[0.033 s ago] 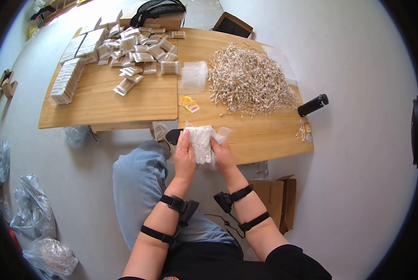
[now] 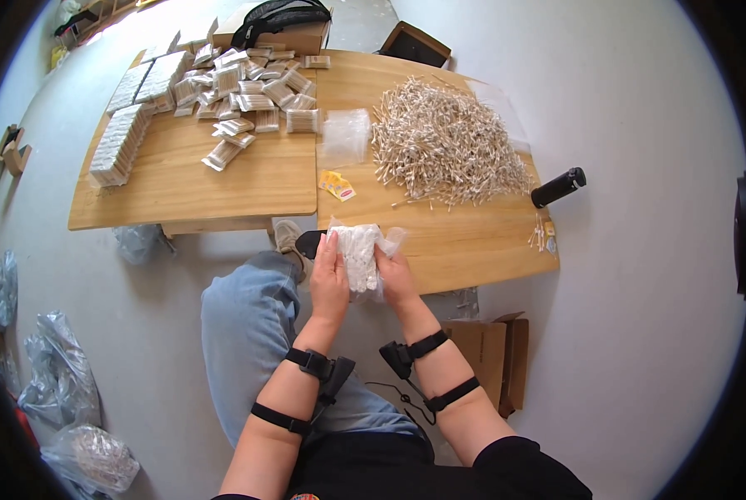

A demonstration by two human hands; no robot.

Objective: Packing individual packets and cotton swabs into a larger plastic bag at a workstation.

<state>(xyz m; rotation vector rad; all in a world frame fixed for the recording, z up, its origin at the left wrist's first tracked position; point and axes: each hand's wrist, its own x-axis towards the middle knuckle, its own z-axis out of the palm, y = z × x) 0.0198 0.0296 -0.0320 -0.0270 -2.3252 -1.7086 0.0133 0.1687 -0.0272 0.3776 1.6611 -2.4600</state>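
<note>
The right hand (image 2: 396, 273) now sits slightly farther left, and the loose flap of the plastic bag (image 2: 395, 241) beside it is bunched closer in, reaching less far right. The right forearm (image 2: 450, 367) and its black straps (image 2: 430, 342) have shifted slightly left too.

I'm seeing, over my feed: smooth wood tabletop (image 2: 248, 187), crinkled translucent plastic pouch (image 2: 358, 257), matt denim jeans (image 2: 252, 308), glossy bottle (image 2: 559, 188).
</note>
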